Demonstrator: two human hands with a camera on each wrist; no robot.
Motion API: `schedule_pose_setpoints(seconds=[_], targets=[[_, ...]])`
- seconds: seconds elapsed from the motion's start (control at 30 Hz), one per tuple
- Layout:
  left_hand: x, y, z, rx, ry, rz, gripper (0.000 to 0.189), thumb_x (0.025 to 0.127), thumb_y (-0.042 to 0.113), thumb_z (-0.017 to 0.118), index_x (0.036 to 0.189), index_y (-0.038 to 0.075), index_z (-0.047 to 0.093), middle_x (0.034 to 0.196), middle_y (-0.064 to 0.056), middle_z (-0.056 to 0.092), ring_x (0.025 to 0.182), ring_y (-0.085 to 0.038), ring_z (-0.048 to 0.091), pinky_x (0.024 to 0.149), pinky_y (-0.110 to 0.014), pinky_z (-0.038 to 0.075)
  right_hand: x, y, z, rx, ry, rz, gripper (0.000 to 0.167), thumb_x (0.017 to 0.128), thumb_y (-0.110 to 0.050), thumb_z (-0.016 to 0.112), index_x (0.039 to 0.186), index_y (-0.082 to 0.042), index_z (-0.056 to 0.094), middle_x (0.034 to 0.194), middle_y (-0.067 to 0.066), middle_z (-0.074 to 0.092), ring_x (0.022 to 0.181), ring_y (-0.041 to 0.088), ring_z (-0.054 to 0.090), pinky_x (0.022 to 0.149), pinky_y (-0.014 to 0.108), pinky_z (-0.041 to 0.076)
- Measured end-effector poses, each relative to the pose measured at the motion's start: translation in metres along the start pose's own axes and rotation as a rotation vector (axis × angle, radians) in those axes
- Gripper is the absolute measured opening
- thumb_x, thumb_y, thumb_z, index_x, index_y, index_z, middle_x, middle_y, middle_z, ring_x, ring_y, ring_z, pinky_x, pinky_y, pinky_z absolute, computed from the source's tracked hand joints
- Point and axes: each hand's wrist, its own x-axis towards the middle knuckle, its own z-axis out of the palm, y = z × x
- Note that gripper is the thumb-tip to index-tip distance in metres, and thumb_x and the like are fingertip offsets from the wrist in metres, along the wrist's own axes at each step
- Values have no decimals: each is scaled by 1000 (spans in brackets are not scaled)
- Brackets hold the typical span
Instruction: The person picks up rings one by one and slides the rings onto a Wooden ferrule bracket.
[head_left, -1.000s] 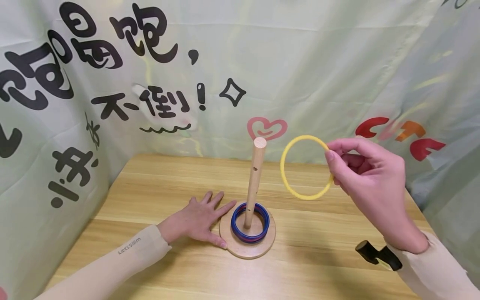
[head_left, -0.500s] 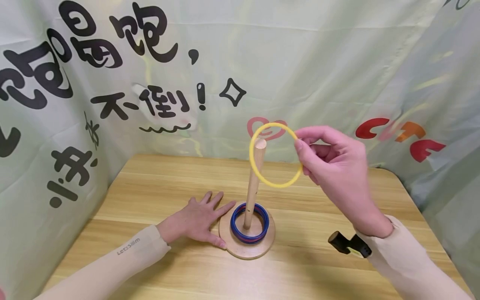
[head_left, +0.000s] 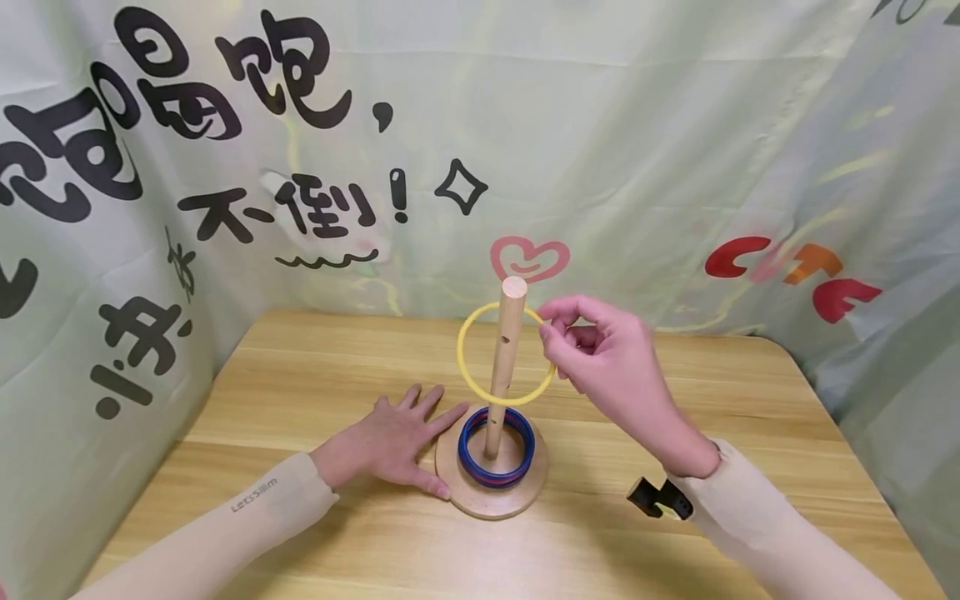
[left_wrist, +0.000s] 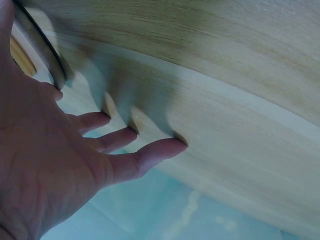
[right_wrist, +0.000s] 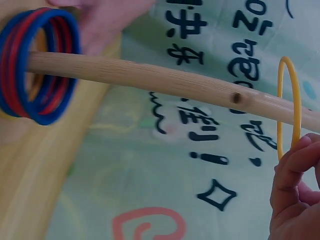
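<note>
My right hand (head_left: 615,367) pinches the right side of a thin yellow ring (head_left: 517,402) between thumb and index finger. The ring encircles the upright wooden post (head_left: 508,333), well above its base, as the right wrist view also shows. Blue and red rings (right_wrist: 23,65) lie stacked around the foot of the post; in the head view blue rings (head_left: 491,481) top the stack. Spread flat on the table, my left hand (head_left: 393,442) touches the left rim of the round wooden base (head_left: 491,506) with thumb and fingertip.
The post stands on a wooden table (head_left: 750,433). A pale cloth (head_left: 637,150) with printed black writing and a pink heart hangs behind and at both sides. A black device (head_left: 660,500) is strapped to my right wrist.
My right hand has carried the yellow ring leftward from beside the post, over its top and down around it. The left hand and the base have stayed put.
</note>
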Motion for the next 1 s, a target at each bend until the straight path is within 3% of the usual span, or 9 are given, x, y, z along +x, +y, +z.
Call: schedule_pose_setpoints(seconds=[0.27,0.43,0.57,1.0], targets=[[1,0,0,4,-7,-2,123,82,93,65,177,26,24,175,-27,24,153,-62,29,96,-87,40,-17,32,13,-45,-12,39,19,97,7,73,104,-9,79,80,6,61,50,14,51,45,23,37],[2,1,0,-2,-19,-10,123,82,93,64,176,25,26,176,-27,22,153,-62,28,98,-86,40,-29,54,24,-95,-18,8,21,94,10,75,102,-9,80,90,5,60,60,13,56,51,22,45],[2,1,0,9,-27,-16,123,82,95,63,176,24,27,176,-27,21,154,-61,27,97,-84,42,-38,70,31,-159,-24,-17,20,92,10,77,99,-9,80,88,1,61,67,14,58,57,22,48],[1,0,0,-11,-7,-6,123,82,93,65,176,25,26,175,-28,25,152,-62,31,95,-86,42,-57,105,43,-186,-92,46,22,87,13,73,96,-6,80,84,-3,61,72,10,58,61,21,50]])
